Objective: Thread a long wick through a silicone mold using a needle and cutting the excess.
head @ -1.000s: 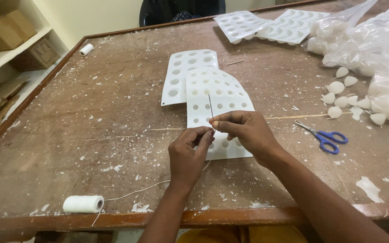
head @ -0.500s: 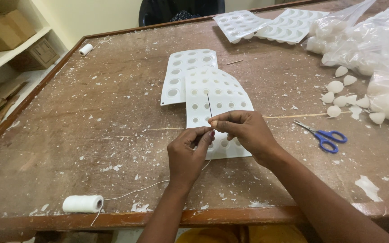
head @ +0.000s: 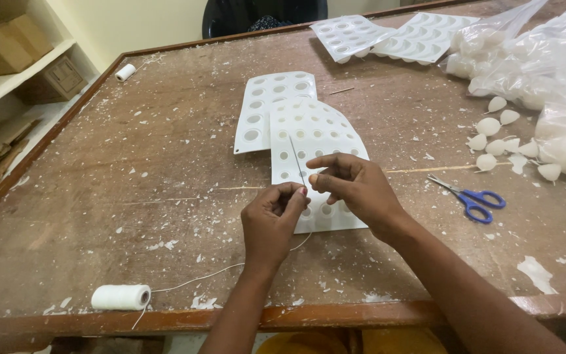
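The fingers of the left hand [head: 271, 221] pinch a thin needle [head: 297, 160] that points up, and the fingers of the right hand [head: 355, 187] close narrowly on the white thread [head: 198, 278] beside it. Under them lies a white mould sheet [head: 316, 134]. The thread spool [head: 121, 297] is lower left on the tabletop [head: 132, 190], the blue scissors [head: 473, 198] to the right.

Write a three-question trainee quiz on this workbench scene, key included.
1. True or false: the scissors lie to the right of both hands.
2. What does the left hand pinch upright?
A. needle
B. pencil
C. scissors
3. Fill in: the spool of white thread lies near the table's ____ edge.

Key: 1 true. 2 A, the needle, with the right hand close beside it, over a white mould tray. 3 front, on the table.
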